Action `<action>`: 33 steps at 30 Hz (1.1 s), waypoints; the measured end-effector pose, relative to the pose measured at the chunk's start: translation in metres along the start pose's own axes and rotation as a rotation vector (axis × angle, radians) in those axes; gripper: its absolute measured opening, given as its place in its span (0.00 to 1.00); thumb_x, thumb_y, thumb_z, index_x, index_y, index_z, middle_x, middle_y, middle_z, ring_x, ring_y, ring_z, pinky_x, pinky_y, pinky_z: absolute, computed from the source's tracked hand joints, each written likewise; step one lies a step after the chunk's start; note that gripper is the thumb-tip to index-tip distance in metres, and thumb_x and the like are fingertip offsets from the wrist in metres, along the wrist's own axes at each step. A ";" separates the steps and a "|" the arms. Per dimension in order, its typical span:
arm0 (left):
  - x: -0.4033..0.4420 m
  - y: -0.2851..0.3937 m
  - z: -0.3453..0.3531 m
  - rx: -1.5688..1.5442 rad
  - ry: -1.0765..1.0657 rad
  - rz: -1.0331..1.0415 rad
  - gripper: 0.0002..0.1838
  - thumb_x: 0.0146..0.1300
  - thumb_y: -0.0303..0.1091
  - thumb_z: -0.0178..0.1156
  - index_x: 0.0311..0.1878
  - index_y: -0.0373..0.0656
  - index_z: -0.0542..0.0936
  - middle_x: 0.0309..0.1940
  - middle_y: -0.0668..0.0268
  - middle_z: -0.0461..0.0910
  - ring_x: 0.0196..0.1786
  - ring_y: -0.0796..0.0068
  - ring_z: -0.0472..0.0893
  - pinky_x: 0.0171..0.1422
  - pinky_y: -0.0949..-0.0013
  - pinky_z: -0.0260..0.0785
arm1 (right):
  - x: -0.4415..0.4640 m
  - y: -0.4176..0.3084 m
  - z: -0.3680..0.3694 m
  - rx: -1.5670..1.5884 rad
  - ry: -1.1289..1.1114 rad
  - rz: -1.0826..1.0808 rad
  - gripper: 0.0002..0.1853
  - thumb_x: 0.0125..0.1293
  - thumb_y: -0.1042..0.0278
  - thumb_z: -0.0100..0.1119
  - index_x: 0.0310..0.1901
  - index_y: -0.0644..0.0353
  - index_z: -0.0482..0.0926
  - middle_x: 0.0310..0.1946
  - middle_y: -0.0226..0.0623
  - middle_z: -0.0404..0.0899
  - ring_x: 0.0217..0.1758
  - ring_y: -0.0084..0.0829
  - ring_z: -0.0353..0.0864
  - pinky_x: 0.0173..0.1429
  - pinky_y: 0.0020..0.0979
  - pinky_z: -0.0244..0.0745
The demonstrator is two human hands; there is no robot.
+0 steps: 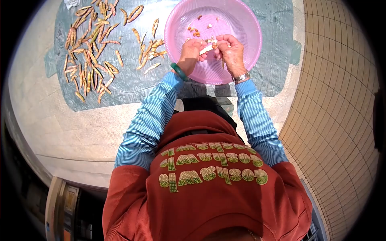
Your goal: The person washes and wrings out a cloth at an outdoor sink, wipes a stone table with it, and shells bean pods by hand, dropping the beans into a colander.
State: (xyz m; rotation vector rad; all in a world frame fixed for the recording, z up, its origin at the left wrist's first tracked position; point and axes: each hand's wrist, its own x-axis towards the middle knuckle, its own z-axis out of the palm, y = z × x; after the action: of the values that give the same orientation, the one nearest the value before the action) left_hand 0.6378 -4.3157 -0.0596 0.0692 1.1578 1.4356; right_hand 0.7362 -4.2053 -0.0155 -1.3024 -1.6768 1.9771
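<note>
Over the near half of a pink plastic basin (254, 40), both hands hold a split bean pod (207, 50) with its pale inside showing. My left hand (192, 54), with a green bangle at the wrist, pinches the pod's left end. My right hand (232, 52), wearing a metal wristwatch, is closed at the other end, beside a brown bean (214, 46). Several loose beans (194, 31) in brown and white lie on the basin floor beyond the hands. The fingers partly hide the pod.
Left of the basin, a large spread of dried bean pods (90, 60) lies on a green marbled sheet (132, 90). A smaller cluster of pods (150, 50) lies nearer the basin. A tiled surface (337, 80) runs along the right. A white crumpled scrap (72, 3) is at top left.
</note>
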 end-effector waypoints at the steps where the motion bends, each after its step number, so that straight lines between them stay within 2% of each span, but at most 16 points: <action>1: 0.003 -0.003 -0.001 -0.033 0.077 -0.041 0.20 0.69 0.46 0.45 0.43 0.36 0.74 0.28 0.69 0.77 0.26 0.86 0.73 0.30 0.82 0.67 | -0.001 -0.001 0.001 -0.006 0.031 -0.023 0.08 0.59 0.80 0.52 0.41 0.67 0.74 0.21 0.33 0.76 0.18 0.19 0.72 0.21 0.19 0.66; 5: -0.007 0.012 0.016 0.075 0.014 -0.029 0.19 0.67 0.46 0.48 0.40 0.36 0.74 0.27 0.69 0.77 0.24 0.86 0.71 0.27 0.83 0.65 | 0.000 0.005 0.001 -0.016 0.051 -0.034 0.08 0.59 0.79 0.52 0.40 0.67 0.74 0.21 0.33 0.76 0.18 0.19 0.72 0.21 0.19 0.67; 7: -0.007 0.007 0.019 0.225 -0.052 0.083 0.16 0.66 0.45 0.51 0.36 0.38 0.74 0.26 0.69 0.77 0.23 0.87 0.70 0.25 0.84 0.64 | -0.001 0.005 0.002 0.014 0.014 -0.017 0.07 0.56 0.82 0.52 0.37 0.68 0.75 0.21 0.32 0.76 0.19 0.18 0.73 0.20 0.18 0.67; 11: 0.000 -0.016 0.009 0.089 -0.045 0.108 0.14 0.67 0.41 0.51 0.35 0.39 0.75 0.26 0.68 0.77 0.23 0.88 0.70 0.25 0.83 0.63 | -0.005 0.004 -0.001 0.010 -0.011 0.010 0.06 0.56 0.82 0.53 0.37 0.68 0.75 0.21 0.33 0.76 0.19 0.18 0.73 0.20 0.19 0.67; 13: 0.009 -0.033 0.002 0.239 0.111 0.251 0.17 0.66 0.41 0.50 0.34 0.33 0.75 0.22 0.65 0.77 0.21 0.81 0.72 0.24 0.79 0.65 | -0.007 0.006 -0.004 -0.006 0.055 0.000 0.06 0.57 0.81 0.52 0.37 0.68 0.75 0.21 0.33 0.76 0.19 0.18 0.72 0.20 0.19 0.67; 17: -0.005 -0.011 0.001 0.157 0.237 0.188 0.17 0.67 0.40 0.48 0.37 0.31 0.75 0.21 0.63 0.77 0.20 0.79 0.73 0.24 0.78 0.66 | -0.010 -0.009 -0.005 -0.002 0.125 -0.038 0.06 0.58 0.80 0.51 0.37 0.66 0.76 0.23 0.32 0.76 0.19 0.17 0.71 0.20 0.20 0.68; 18: -0.009 -0.005 -0.001 0.125 0.293 0.172 0.16 0.67 0.40 0.48 0.36 0.34 0.75 0.22 0.65 0.77 0.20 0.81 0.72 0.24 0.78 0.65 | -0.012 -0.013 -0.004 -0.003 0.127 -0.037 0.06 0.58 0.80 0.51 0.37 0.66 0.76 0.23 0.32 0.76 0.19 0.17 0.71 0.20 0.20 0.68; 20: -0.019 0.010 -0.009 0.093 0.350 0.159 0.15 0.68 0.40 0.47 0.36 0.36 0.75 0.23 0.66 0.78 0.21 0.84 0.71 0.25 0.79 0.64 | -0.016 -0.018 -0.001 0.034 0.089 -0.037 0.07 0.58 0.80 0.51 0.38 0.67 0.77 0.23 0.32 0.75 0.19 0.16 0.70 0.22 0.19 0.67; 22: -0.032 0.025 -0.030 0.161 0.425 0.262 0.14 0.66 0.39 0.50 0.35 0.37 0.75 0.22 0.67 0.78 0.21 0.83 0.73 0.25 0.79 0.66 | -0.022 -0.019 0.007 0.037 0.050 -0.032 0.08 0.59 0.80 0.51 0.39 0.67 0.77 0.24 0.31 0.76 0.20 0.16 0.69 0.22 0.17 0.65; 24: -0.040 0.030 -0.062 0.054 0.551 0.285 0.11 0.65 0.36 0.53 0.34 0.38 0.75 0.22 0.67 0.77 0.20 0.84 0.72 0.23 0.81 0.65 | -0.028 -0.019 0.016 0.037 0.013 -0.023 0.09 0.60 0.79 0.50 0.41 0.67 0.77 0.25 0.31 0.76 0.21 0.15 0.69 0.23 0.15 0.62; 26: -0.055 0.034 -0.086 0.031 0.604 0.283 0.08 0.64 0.34 0.56 0.34 0.39 0.75 0.23 0.69 0.77 0.20 0.85 0.72 0.24 0.82 0.65 | -0.032 -0.022 0.029 0.207 -0.130 0.093 0.09 0.60 0.79 0.50 0.41 0.68 0.77 0.23 0.31 0.75 0.19 0.15 0.67 0.22 0.16 0.62; 28: -0.067 0.034 -0.097 0.015 0.492 0.233 0.10 0.64 0.36 0.55 0.39 0.39 0.77 0.28 0.69 0.78 0.25 0.86 0.73 0.27 0.82 0.67 | -0.032 -0.022 0.045 0.206 -0.162 0.122 0.09 0.61 0.80 0.48 0.41 0.69 0.76 0.22 0.31 0.74 0.19 0.16 0.66 0.22 0.16 0.62; 31: -0.080 0.046 -0.078 0.073 0.300 0.178 0.15 0.65 0.40 0.54 0.50 0.44 0.76 0.36 0.72 0.77 0.36 0.85 0.73 0.36 0.79 0.68 | -0.031 -0.018 0.067 0.270 -0.172 0.162 0.09 0.58 0.82 0.48 0.39 0.69 0.77 0.20 0.30 0.73 0.17 0.15 0.65 0.21 0.16 0.61; 32: -0.080 0.045 -0.077 0.065 0.306 0.179 0.15 0.65 0.40 0.54 0.50 0.44 0.76 0.36 0.72 0.77 0.36 0.85 0.73 0.36 0.79 0.68 | -0.031 -0.017 0.073 0.290 -0.190 0.166 0.09 0.59 0.81 0.48 0.40 0.70 0.76 0.21 0.31 0.73 0.18 0.16 0.66 0.22 0.16 0.62; 33: -0.080 0.044 -0.077 0.076 0.177 0.202 0.14 0.65 0.40 0.54 0.49 0.43 0.76 0.35 0.72 0.77 0.35 0.85 0.73 0.35 0.79 0.67 | -0.031 -0.016 0.079 0.309 -0.206 0.171 0.09 0.60 0.81 0.48 0.41 0.70 0.76 0.22 0.32 0.73 0.19 0.16 0.67 0.22 0.17 0.63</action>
State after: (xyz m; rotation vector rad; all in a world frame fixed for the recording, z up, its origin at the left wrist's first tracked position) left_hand 0.5789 -4.4132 -0.0236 0.1173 1.3824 1.6000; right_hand 0.6900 -4.2743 0.0091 -1.1959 -1.3010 2.4270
